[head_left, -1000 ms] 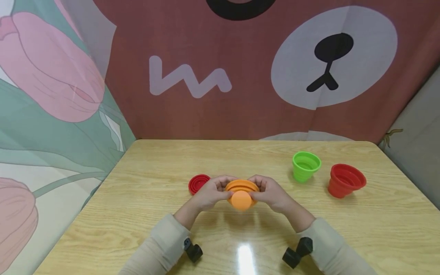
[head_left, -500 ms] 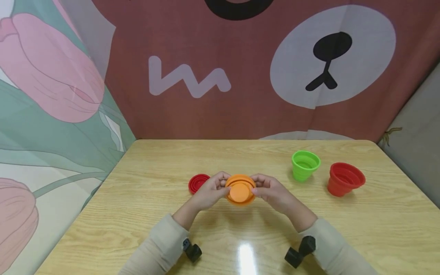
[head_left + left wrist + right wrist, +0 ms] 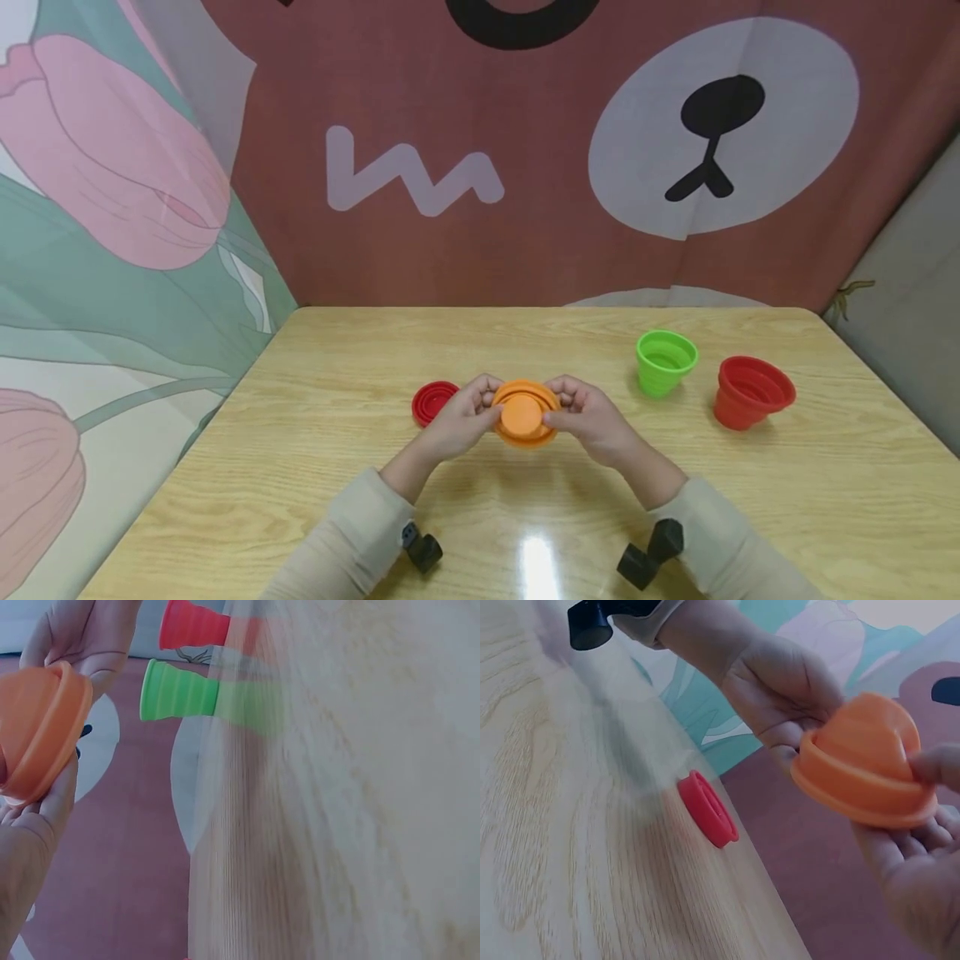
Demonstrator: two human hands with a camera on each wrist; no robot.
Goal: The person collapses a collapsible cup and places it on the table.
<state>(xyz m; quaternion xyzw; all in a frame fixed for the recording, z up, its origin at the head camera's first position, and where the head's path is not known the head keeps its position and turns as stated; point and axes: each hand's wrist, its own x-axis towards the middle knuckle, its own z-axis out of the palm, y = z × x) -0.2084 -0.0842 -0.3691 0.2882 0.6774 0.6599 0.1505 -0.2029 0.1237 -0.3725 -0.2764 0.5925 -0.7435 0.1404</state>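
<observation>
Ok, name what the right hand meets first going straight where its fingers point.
The right hand would first meet the orange cup it holds; beyond, perhaps the left hand, depth unclear.

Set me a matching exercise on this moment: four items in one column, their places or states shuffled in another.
1. orange round rubbery-looking cup
2. green tapered rubbery-looking cup
3. red tapered rubbery-looking cup
4. flat red ringed rubbery-looking disc

A. standing, farthest right of the four in the head view
B. lying on the wooden table, farthest left
C. standing, nearest the far edge
D. held by the left hand and right hand

Pairs: 1-D, 2-C, 3-A, 4-B
</observation>
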